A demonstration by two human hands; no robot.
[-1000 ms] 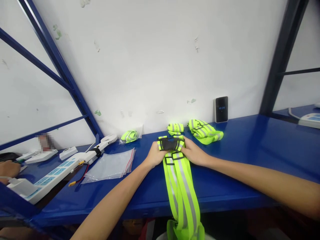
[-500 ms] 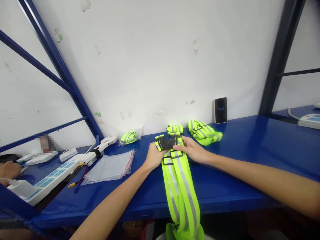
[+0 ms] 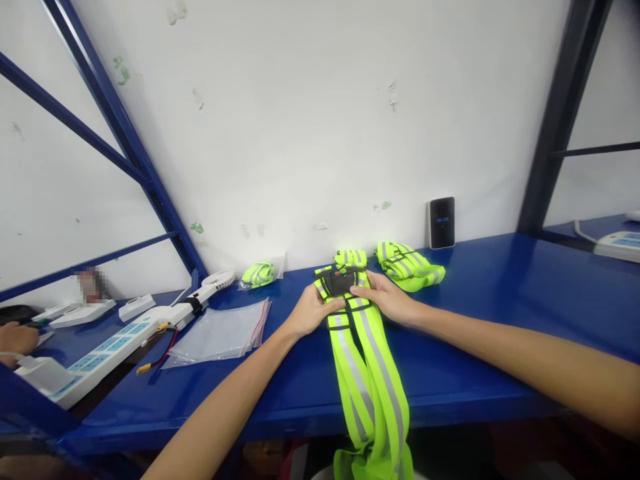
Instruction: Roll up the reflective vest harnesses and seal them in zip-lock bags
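Both hands grip a neon-yellow reflective strap harness with grey stripes, at its black plastic buckle. My left hand is closed on the buckle's left side, thumb lying across the strap. On the right side, my right hand pinches the strap and buckle with its thumb on top. Black slider loops sit just below the buckle. From there the straps run down over the table's front edge. Directly behind the hands lies a folded yellow bundle, and right of it a looser strap bundle.
Left on the blue table lie clear zip bags, a bagged yellow strap, a white fan, a power strip and a short cable. A black-faced device leans by the wall. Another person's hand shows far left.
The buckle and straps have shifted slightly right in view. My left thumb now lies lower, across the strap under the buckle. Both hands keep their hold.
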